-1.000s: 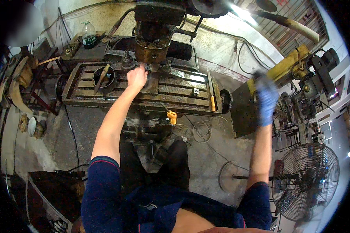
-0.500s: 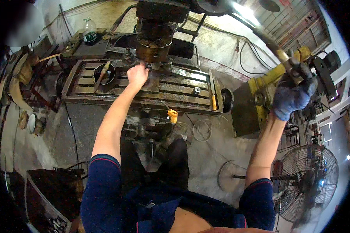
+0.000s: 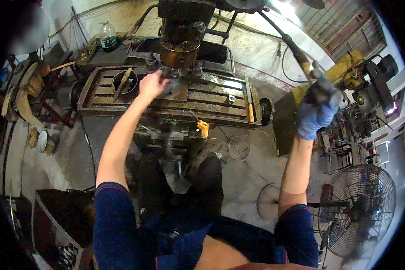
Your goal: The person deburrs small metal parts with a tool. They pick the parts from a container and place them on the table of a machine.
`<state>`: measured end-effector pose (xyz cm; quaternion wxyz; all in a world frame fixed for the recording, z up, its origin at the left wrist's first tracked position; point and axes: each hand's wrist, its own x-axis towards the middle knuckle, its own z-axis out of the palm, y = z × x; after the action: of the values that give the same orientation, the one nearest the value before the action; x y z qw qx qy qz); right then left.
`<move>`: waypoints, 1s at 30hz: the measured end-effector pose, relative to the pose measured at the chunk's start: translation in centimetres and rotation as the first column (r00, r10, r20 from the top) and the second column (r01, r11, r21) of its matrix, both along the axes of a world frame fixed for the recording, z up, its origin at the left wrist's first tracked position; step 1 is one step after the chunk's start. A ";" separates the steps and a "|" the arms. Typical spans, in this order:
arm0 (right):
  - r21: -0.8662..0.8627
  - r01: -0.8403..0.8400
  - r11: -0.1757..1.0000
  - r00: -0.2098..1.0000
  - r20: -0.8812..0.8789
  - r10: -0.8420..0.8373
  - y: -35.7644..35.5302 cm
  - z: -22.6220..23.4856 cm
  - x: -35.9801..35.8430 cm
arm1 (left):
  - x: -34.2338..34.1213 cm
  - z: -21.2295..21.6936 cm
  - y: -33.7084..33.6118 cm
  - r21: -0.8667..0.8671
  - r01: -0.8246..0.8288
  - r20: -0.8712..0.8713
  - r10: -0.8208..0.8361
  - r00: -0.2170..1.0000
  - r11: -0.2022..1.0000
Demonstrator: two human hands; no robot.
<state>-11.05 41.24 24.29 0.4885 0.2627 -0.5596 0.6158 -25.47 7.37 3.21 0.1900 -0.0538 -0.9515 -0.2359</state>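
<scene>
My bare left hand [image 3: 152, 85] is just left of and below the milling machine's spindle head [image 3: 180, 53], over the slotted table [image 3: 144, 107]. Its thumb and forefinger look apart, with nothing visible between them. A small dark fitting [image 3: 175, 73] shows under the spindle, close to the fingertips. My right hand [image 3: 317, 112], in a blue-grey glove with dark fingers, is raised on the right. It is wrapped round the end of a long lever [image 3: 297, 51] that slopes down from the machine's top.
On the table are a round pot [image 3: 125, 82] with a brush [image 3: 122, 85], a small metal block [image 3: 231, 98] and a yellow-handled file [image 3: 250, 110]. A yellow-handled tool [image 3: 203, 128] juts from the front edge. A floor fan [image 3: 357, 204] is at right; a bottle [image 3: 108, 37] stands behind.
My left hand has drawn back leftward from the spindle, and its fingers have parted. My right hand has moved left with the lever end. The whole view has shifted slightly.
</scene>
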 end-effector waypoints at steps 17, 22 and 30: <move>0.024 0.060 0.998 0.998 -0.024 -0.059 1.2 -1.0 -0.4 | 7.9 -1.1 -12.9 -0.325 -0.178 -0.239 0.101 0.966 0.929; -0.115 -0.021 0.993 1.000 0.003 0.021 -0.2 -0.9 -0.2 | 7.3 -2.0 -10.6 0.527 -0.074 -0.080 0.136 0.987 0.847; 0.064 -0.078 0.995 0.997 -0.002 0.078 2.1 -1.4 -0.6 | 0.8 -2.4 -2.0 0.647 0.052 -0.039 -0.035 0.999 0.760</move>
<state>-11.62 43.37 22.85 0.4570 0.3012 -0.5671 0.6155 -24.67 5.36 0.83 0.2030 -0.0100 -0.8076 -0.5537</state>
